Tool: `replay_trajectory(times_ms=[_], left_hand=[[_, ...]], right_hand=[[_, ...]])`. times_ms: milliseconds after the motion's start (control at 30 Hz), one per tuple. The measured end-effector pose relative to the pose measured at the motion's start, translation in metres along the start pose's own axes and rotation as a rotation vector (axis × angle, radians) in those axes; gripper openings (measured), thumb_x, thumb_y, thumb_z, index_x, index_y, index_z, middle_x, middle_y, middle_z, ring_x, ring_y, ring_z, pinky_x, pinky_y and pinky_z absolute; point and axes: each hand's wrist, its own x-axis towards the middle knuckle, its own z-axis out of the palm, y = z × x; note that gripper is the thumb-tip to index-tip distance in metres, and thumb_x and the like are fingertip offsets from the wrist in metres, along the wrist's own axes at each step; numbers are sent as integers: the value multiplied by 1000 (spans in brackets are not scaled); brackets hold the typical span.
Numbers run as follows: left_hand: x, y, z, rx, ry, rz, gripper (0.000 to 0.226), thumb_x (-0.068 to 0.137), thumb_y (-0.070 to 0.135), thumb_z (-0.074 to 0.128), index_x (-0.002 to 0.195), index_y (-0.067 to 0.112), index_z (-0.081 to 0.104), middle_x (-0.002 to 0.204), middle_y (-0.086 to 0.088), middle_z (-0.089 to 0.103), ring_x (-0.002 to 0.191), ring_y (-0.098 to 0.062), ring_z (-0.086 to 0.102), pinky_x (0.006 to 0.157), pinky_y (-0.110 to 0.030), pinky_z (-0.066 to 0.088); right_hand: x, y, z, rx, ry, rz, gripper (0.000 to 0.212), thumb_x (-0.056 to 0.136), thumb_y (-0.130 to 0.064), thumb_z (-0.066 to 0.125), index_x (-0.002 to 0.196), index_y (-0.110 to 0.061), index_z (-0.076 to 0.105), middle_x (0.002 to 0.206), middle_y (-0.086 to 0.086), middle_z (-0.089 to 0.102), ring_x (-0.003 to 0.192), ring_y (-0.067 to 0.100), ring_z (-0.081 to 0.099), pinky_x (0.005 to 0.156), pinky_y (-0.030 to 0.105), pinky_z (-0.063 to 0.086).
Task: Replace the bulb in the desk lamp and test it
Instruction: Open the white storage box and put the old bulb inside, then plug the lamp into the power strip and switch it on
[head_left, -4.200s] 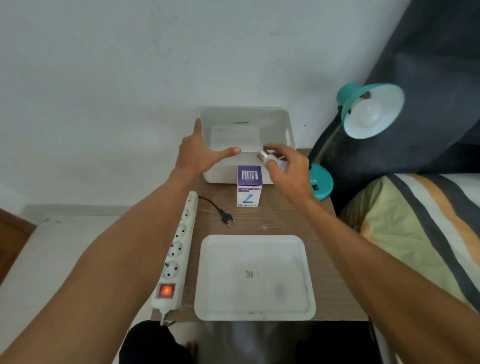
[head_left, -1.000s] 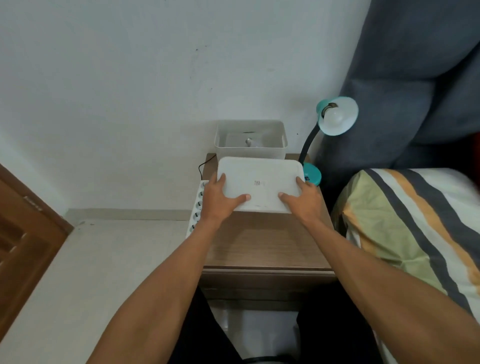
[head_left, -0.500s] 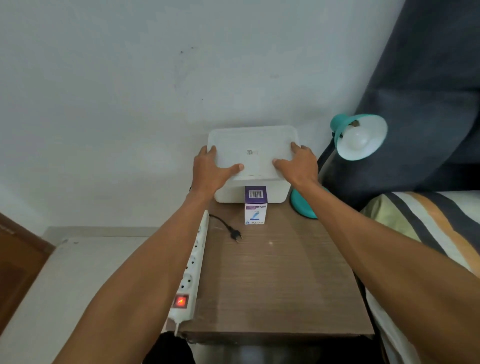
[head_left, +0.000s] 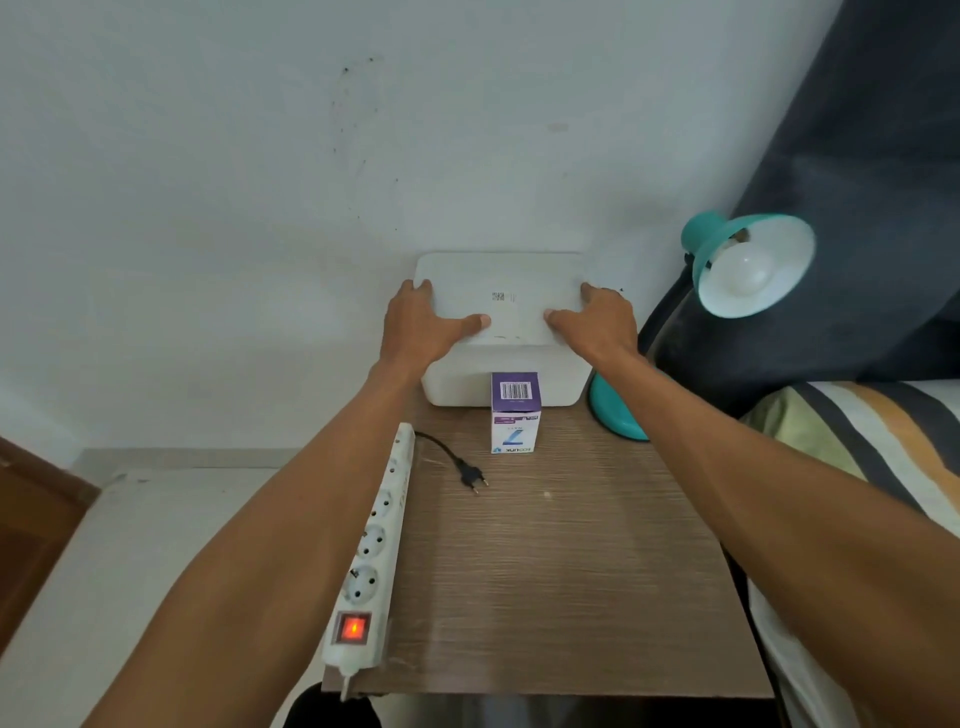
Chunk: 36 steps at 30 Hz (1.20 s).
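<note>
Hands first: our left hand (head_left: 415, 327) and right hand (head_left: 597, 322) grip the smooth white rounded lid (head_left: 501, 296) by its two ends, on the plastic bin (head_left: 467, 379) at the desk's (head_left: 561, 571) far edge. Further right, the frosted round bulb (head_left: 748, 270) sits in the teal lamp's (head_left: 727, 260) glossy conical shade.

My white bin (head_left: 501, 382) at the table's (head_left: 571, 571) far edge against the wall (head_left: 260, 182), its lid (head_left: 501, 275) on top, striped bedding (head_left: 852, 441) past the right edge, dark curtain (head_left: 872, 156) behind, wooden door (head_left: 31, 519) far left
</note>
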Motion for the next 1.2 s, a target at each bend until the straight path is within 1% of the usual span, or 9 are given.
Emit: replay_trajectory(times_ms=[300, 467, 567, 633, 800, 900, 1000, 1100, 1200], left_hand=[[2, -2, -4, 9, -93, -19, 91, 73, 66, 81, 135, 5, 53, 134, -12, 53, 130, -31, 49, 104, -40, 44], [-14, -3, -21, -57, -133, -24, 102, 85, 65, 71, 159, 10, 29, 160, -8, 37, 148, -27, 35, 119, -40, 33], [-47, -12, -32, -190, -109, 22, 79, 94, 51, 68, 155, 13, 37, 154, -5, 46, 137, -16, 44, 107, -25, 33], [-72, -26, -36, -226, -106, 64, 75, 95, 50, 67, 156, 18, 37, 154, -1, 46, 136, -11, 44, 112, -26, 33], [-134, -78, -39, -156, -147, 73, 86, 90, 55, 71, 159, 25, 29, 162, 4, 37, 146, -9, 34, 118, -30, 30], [-173, -112, -37, -140, -198, 22, 103, 83, 67, 70, 163, 26, 19, 168, 6, 26, 153, -11, 24, 125, -40, 26], [-209, -132, -34, -173, -254, -11, 103, 84, 58, 75, 162, 24, 17, 160, 14, 28, 143, 4, 23, 115, -24, 23], [-235, -147, -26, -241, -333, -26, 95, 81, 50, 83, 151, 47, 17, 145, 28, 40, 126, 24, 39, 107, -13, 37], [-246, -158, -15, -364, -376, -92, 116, 73, 51, 89, 159, 45, 12, 141, 24, 52, 119, 16, 53, 91, -7, 45]], right_hand=[[2, 1, 3, -112, -46, 5, 79, 89, -55, 59, 150, -9, 37, 146, 16, 46, 134, 34, 43, 106, 45, 42], [-16, -17, 1, -168, 74, -108, 69, 93, -46, 59, 150, -13, 38, 159, 15, 25, 149, 32, 15, 116, 46, 28], [-37, -36, 5, -97, 160, -267, 53, 94, -34, 61, 141, -13, 51, 145, 12, 44, 136, 27, 36, 101, 41, 43], [-53, -50, 13, -93, 155, -348, 44, 94, -31, 60, 135, -15, 56, 134, 9, 53, 124, 25, 50, 92, 38, 48], [-99, -62, 52, -127, 0, -397, 36, 93, -32, 57, 125, -19, 65, 102, 3, 73, 100, 24, 66, 84, 39, 54], [-123, -50, 85, -195, -110, -364, 35, 90, -29, 60, 121, -15, 69, 105, 9, 74, 101, 27, 67, 84, 40, 56], [-139, -28, 114, -346, -232, -276, 31, 84, -26, 62, 110, -12, 70, 105, 11, 69, 96, 31, 66, 75, 39, 56], [-150, -9, 134, -468, -310, -212, 30, 87, -34, 62, 105, -11, 65, 108, 12, 64, 97, 32, 63, 73, 37, 51], [-155, -2, 148, -526, -325, -184, 36, 92, -40, 59, 112, -10, 63, 111, 13, 64, 101, 31, 63, 80, 40, 54]])
